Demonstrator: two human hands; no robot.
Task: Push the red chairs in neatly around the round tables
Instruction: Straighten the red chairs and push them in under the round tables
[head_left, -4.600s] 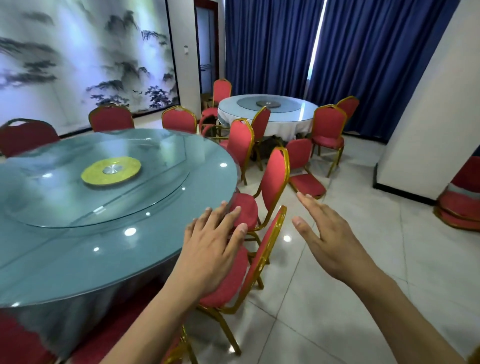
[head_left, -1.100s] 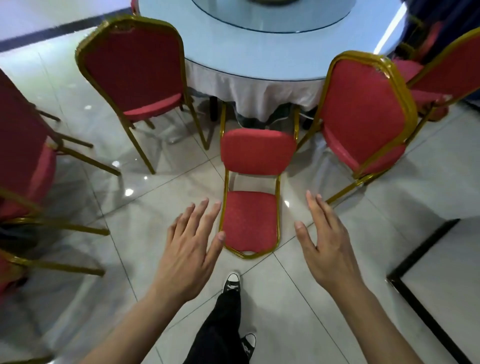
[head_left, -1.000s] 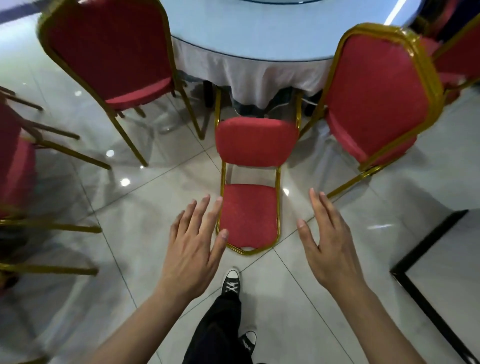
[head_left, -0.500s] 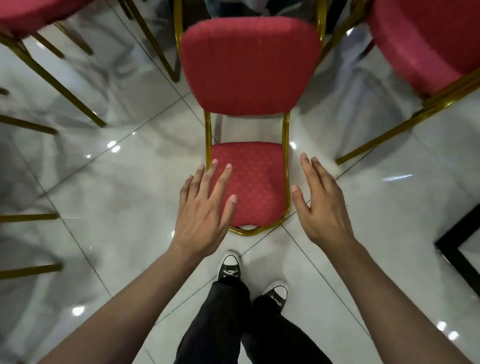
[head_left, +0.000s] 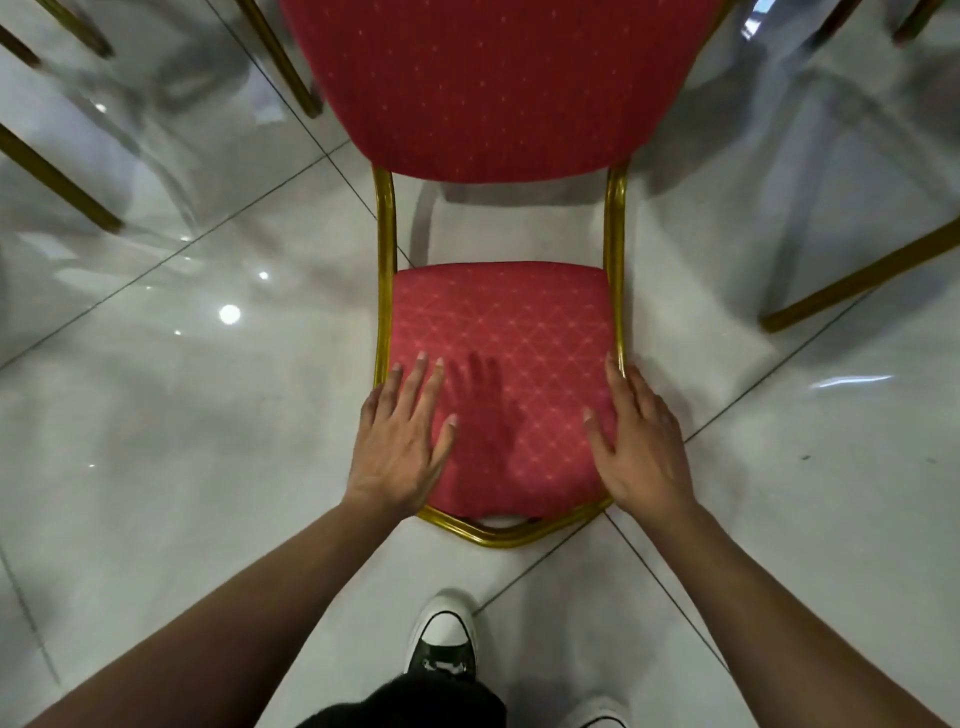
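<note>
Over fallen chair (head_left: 498, 374), hands now lower.

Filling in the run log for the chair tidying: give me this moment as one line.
stage: reaching | left hand: open, over fallen red chair's backrest edge | right hand: open, at opposite edge | grip: none yet | chair: lying on tiled floor

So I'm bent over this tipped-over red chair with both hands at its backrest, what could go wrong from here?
1. The glossy white tiled floor looks slick; the fallen red padded chair with the gold metal frame might slide away as you lift.
2. Left hand and right hand lie open, not gripping; the frame could slip out.
3. The gold legs of the neighbouring chair stand close on the right; the raised chair may knock them. Your black and white sneaker sits just below the frame's end.
</note>
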